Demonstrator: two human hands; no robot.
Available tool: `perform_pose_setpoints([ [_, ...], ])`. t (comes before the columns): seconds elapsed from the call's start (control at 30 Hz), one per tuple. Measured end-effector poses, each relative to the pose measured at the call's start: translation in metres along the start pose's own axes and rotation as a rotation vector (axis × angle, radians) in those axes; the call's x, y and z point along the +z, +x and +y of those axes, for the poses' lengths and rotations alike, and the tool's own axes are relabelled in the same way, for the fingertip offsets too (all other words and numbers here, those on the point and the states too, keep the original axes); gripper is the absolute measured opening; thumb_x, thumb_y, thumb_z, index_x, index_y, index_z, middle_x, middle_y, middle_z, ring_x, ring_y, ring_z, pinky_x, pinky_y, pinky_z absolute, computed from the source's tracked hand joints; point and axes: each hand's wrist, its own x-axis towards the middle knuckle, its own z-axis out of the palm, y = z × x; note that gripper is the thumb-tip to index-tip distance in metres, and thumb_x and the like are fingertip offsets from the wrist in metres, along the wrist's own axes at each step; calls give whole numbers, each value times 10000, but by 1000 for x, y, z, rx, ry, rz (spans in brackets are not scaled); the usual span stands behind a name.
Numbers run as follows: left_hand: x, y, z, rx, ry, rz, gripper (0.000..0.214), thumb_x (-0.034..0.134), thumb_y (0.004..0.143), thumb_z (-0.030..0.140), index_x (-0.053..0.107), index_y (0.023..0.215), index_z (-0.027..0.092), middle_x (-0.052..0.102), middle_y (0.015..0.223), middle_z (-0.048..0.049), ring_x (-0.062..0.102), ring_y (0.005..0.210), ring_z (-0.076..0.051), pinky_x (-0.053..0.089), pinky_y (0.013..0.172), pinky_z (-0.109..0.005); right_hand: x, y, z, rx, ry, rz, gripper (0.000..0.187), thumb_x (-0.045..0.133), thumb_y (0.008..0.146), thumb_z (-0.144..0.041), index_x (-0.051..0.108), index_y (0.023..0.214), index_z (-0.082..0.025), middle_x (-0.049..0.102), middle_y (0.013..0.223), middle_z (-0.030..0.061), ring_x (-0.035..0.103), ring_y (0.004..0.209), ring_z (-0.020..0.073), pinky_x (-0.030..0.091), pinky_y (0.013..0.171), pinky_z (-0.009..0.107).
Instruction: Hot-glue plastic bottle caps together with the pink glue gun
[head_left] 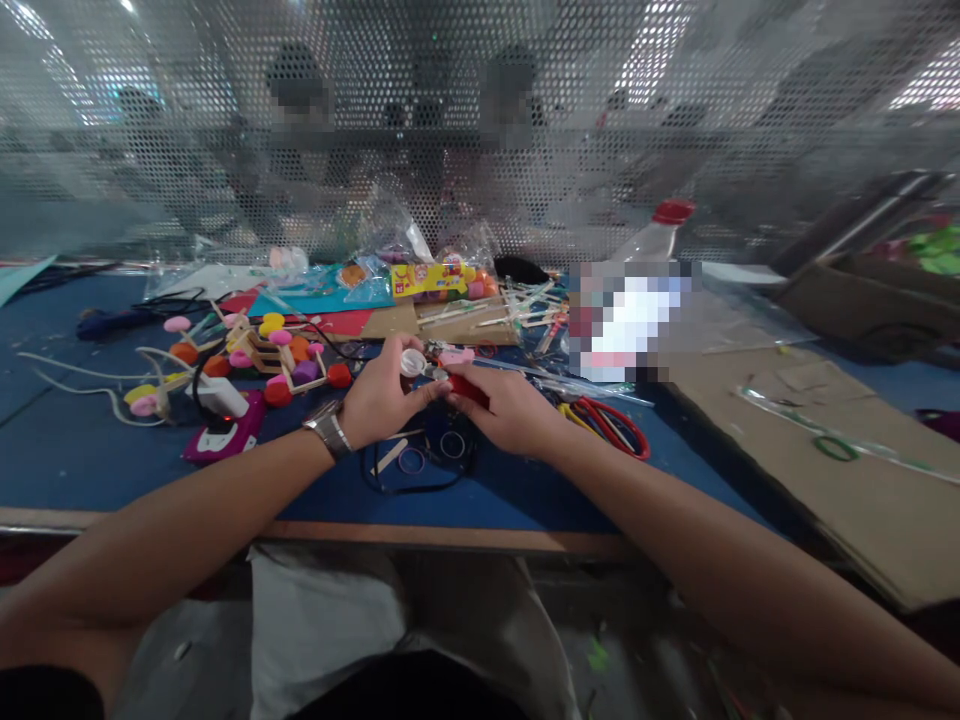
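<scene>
Together, two bare hands meet above a cluttered blue tabletop.
Left hand pinches a small round white plastic cap; right hand clenches a short red tool just beside it. Red-handled scissors lie near the right wrist.

no legible text anywhere

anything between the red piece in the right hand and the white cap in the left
Nothing visible does. The left hand pinches the white cap, and the red piece in the right hand sits close beside it.
</scene>
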Motion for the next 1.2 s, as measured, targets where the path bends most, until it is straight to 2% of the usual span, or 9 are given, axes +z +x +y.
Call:
perform_pose_setpoints([
  [0.07, 1, -1, 0, -26, -36, 19, 678, 705, 790, 664, 438, 1186, 182, 621, 846, -10, 566, 621, -153, 423, 592, -280, 0, 0, 1, 10, 14, 25, 427, 516, 989, -377, 613, 1339, -153, 706, 1302, 161, 680, 1181, 317, 538, 968, 446],
  [0.17, 3, -2, 0, -26, -34, 38, 682, 689, 818, 641, 418, 1245, 184, 628, 902, -35, 566, 636, -156, 430, 604, -292, 1, 0, 2, 19, 36, 38, 424, 520, 984, -357, 604, 1349, -158, 714, 1291, 150, 683, 1175, 307, 536, 977, 445],
  [0.33, 4, -4, 3, 21, 14, -18, 654, 689, 819, 637, 439, 1210, 176, 540, 757, 17, 505, 594, -149, 402, 575, -285, 0, 0, 2, 13, 17, 10, 434, 514, 975, -342, 608, 1343, -133, 701, 1308, 170, 676, 1187, 329, 531, 985, 472],
  [0.47, 4, -4, 5, 17, -19, -5, 672, 716, 783, 651, 418, 1156, 178, 554, 878, -23, 532, 670, -153, 412, 579, -276, 0, -1, 1, -7, 10, -26, 458, 514, 966, -323, 596, 1364, -112, 694, 1315, 186, 680, 1175, 336, 533, 979, 485],
  [0.73, 3, -4, 2, -1, 0, 71, 637, 722, 774, 653, 419, 1082, 185, 540, 918, -30, 542, 740, -168, 432, 644, -297, -2, 0, -2, -12, 31, -29, 456, 506, 981, -373, 596, 1364, -144, 700, 1311, 164, 680, 1178, 317, 535, 979, 455],
  [0.93, 2, -5, 2, 16, 0, 121, 539, 667, 861, 555, 434, 1161, 173, 543, 923, -39, 495, 708, -152, 435, 663, -305, -3, 1, 0, 45, 33, 10, 448, 509, 989, -360, 592, 1363, -126, 711, 1287, 167, 678, 1177, 302, 522, 991, 433],
  [1.07, 2, -3, 2, 76, 49, 85, 472, 656, 886, 481, 479, 1194, 169, 561, 1004, -71, 498, 741, -160, 455, 675, -306, -1, 1, 2, 18, 24, -1, 447, 506, 992, -364, 599, 1353, -119, 711, 1286, 170, 673, 1186, 297, 512, 997, 414],
  [1.2, 3, -3, 1, 60, 0, 48, 474, 668, 865, 512, 463, 1128, 175, 544, 952, -52, 481, 687, -144, 449, 623, -294, 1, 1, 0, -12, 3, -39, 465, 508, 993, -381, 592, 1361, -109, 710, 1283, 181, 682, 1156, 313, 516, 966, 422],
])
